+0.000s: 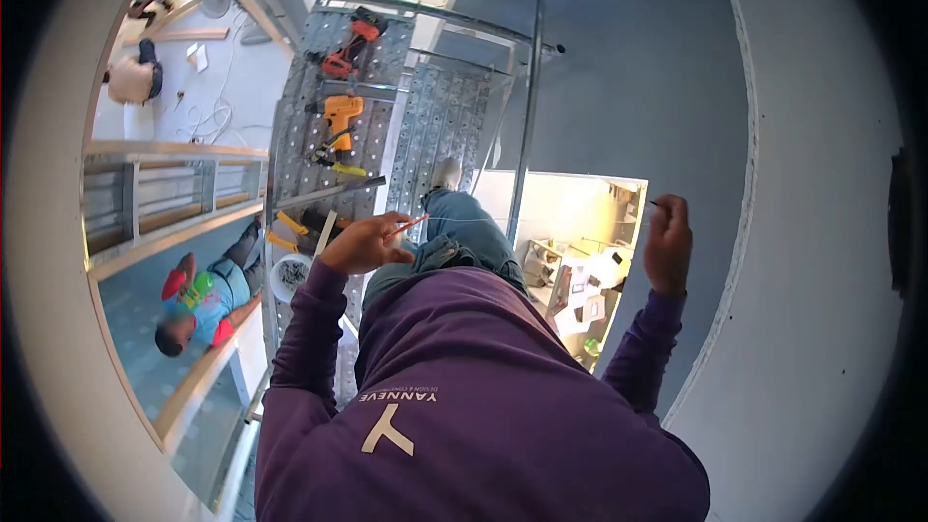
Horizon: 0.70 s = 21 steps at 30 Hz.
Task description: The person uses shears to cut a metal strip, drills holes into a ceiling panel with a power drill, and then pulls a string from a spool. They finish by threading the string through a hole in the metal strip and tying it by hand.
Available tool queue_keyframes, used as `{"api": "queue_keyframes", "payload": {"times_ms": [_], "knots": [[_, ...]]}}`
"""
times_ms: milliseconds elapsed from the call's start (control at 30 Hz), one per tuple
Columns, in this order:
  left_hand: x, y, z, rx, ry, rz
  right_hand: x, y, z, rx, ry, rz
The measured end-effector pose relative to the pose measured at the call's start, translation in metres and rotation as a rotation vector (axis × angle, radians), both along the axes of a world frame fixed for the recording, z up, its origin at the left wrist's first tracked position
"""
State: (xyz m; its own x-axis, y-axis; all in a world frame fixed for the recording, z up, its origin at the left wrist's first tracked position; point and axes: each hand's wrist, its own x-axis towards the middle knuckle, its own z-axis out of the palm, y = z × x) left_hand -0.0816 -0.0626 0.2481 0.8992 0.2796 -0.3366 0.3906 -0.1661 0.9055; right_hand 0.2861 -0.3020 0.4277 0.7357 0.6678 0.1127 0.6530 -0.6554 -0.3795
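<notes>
My left hand [362, 246] is closed around a thin orange-red stick [406, 226], slim like a pencil, just left of my body. From near its tip a fine pale string [469, 219] runs to the right across my jeans, until I lose sight of it. Raised out to the right, in front of the grey wall, my right hand [669, 244] has its fingers pinched together. A small dark tip pokes out of them; what it belongs to is hidden.
On the perforated metal scaffold platform [435, 106] lie a red-black cordless drill [338, 60], a yellow drill [341, 119] and a bucket of small parts [289, 276]. Metal rails [527, 106] border it. A ladder [174, 198] and people, one in a blue-red shirt [208, 304], are at left.
</notes>
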Motion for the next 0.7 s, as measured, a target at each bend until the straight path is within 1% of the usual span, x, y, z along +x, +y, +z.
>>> {"api": "queue_keyframes", "payload": {"times_ms": [33,133,167,233,267,300,333,400,467,500,567,600,633,700], "knots": [[0.011,0.006,0.005,-0.086,0.016,0.077,0.006,-0.012,0.003,0.087,-0.083,0.053],[0.052,0.031,-0.015,-0.312,-0.054,0.124,0.014,-0.033,0.015,0.287,0.183,-0.157],[0.064,0.038,-0.021,-0.246,-0.035,0.069,0.012,-0.030,0.022,0.359,0.236,-0.197],[0.089,0.038,-0.043,-0.341,-0.129,0.043,0.020,-0.029,0.023,0.402,0.235,-0.231],[0.104,0.041,-0.039,-0.388,-0.173,0.032,0.027,-0.027,0.024,0.424,0.237,-0.246],[0.116,0.047,-0.034,-0.257,-0.130,-0.068,0.036,-0.022,0.024,0.440,0.210,-0.262],[0.129,0.052,-0.028,0.176,-0.152,-0.261,0.046,-0.016,0.024,0.458,0.183,-0.275],[0.159,0.051,-0.027,0.327,0.080,-0.391,0.066,-0.004,0.025,0.479,0.132,-0.296],[0.176,0.042,-0.062,0.292,-0.002,-0.310,0.087,0.014,0.028,0.494,0.075,-0.308],[0.188,0.042,-0.068,0.274,-0.043,-0.272,0.100,0.019,0.030,0.508,0.080,-0.300],[0.206,0.046,-0.073,-0.054,-0.037,-0.123,0.122,0.026,0.035,0.522,0.094,-0.290],[0.223,0.053,-0.056,-0.216,-0.039,-0.045,0.132,0.031,0.040,0.556,0.120,-0.294],[0.238,0.064,-0.036,-0.331,0.122,0.004,0.143,0.038,0.044,0.594,0.142,-0.294],[0.263,0.075,-0.049,-0.543,0.125,0.190,0.162,0.047,0.054,0.649,0.194,-0.283]]}}
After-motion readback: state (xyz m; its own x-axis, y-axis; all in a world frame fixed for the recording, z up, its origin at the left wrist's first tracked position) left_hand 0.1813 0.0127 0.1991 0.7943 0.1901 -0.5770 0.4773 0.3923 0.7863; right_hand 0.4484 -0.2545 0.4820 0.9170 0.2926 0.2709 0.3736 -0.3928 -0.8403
